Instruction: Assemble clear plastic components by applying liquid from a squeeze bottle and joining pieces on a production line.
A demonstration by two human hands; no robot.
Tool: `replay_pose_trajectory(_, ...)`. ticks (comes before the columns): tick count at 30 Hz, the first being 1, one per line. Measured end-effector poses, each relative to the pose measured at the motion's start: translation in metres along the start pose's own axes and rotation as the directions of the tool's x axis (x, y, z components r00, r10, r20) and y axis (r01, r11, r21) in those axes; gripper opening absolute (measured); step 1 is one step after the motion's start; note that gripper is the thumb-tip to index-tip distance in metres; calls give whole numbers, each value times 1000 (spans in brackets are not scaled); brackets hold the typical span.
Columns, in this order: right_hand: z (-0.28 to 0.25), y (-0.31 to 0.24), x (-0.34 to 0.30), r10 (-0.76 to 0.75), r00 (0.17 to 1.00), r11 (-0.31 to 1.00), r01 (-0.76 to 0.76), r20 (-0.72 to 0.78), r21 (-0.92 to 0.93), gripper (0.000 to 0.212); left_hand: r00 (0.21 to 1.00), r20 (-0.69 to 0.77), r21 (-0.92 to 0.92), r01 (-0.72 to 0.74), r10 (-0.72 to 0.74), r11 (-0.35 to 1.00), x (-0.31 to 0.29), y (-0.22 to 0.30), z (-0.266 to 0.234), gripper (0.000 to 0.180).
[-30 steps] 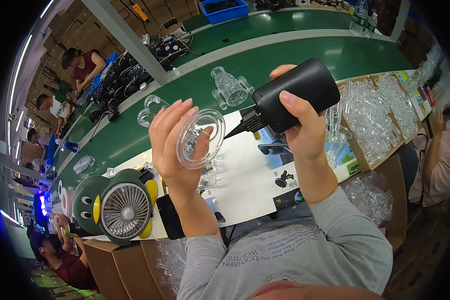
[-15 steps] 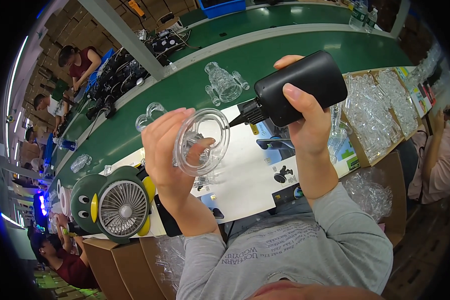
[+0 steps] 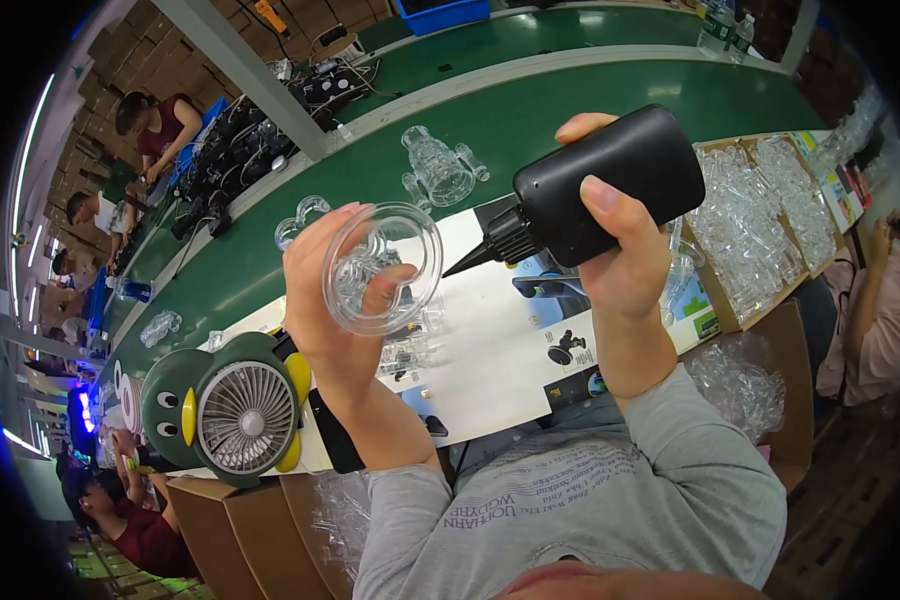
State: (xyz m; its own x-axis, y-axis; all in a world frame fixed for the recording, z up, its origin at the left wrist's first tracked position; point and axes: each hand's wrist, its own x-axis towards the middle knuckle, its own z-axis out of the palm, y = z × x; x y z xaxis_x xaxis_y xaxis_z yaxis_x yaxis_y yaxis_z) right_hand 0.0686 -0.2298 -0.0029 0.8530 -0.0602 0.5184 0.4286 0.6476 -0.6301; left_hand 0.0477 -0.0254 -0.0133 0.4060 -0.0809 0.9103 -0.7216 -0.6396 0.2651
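Observation:
My left hand [image 3: 335,290] is closed around a clear plastic piece with a round flared rim [image 3: 427,275], its open end turned toward me. A clear curved tube end [image 3: 305,212] shows beyond the knuckles; whether it belongs to the same piece I cannot tell. In my right hand [image 3: 625,235] is a black squeeze bottle [image 3: 610,180], tilted with its pointed nozzle to the left. The nozzle tip comes right up to the rim's right side; contact is unclear. Past the hands, another clear plastic part [image 3: 436,170] with side tubes stands on the green surface.
A green penguin-shaped fan [image 3: 235,415] stands at the left, beside a black phone [image 3: 335,435]. Printed cardboard [image 3: 500,370] lies under my hands. At the right, a cardboard box [image 3: 740,235] holds many clear tubes. Other people [image 3: 165,130] sit farther along the green belt [image 3: 570,95].
The clear piece in my left hand has shifted left and slightly up, its rim turned a little. The bottle has moved slightly right, with its nozzle still near the rim.

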Motion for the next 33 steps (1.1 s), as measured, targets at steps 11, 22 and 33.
replay_pose_trajectory(11,0,2,0,-1,1000,1000,2,-16,22,32,1000,1,-21,-8,8,1000,-2,0,-1,42)
replay_pose_trajectory(22,-2,-4,2,4,999,998,-7,-40,-64,36,993,28,-99,115,-112,988,-2,12,-7,49)
replay_pose_trajectory(33,-6,-6,4,-5,999,998,2,-40,-56,36,977,109,-350,210,-183,913,-10,8,-10,52)
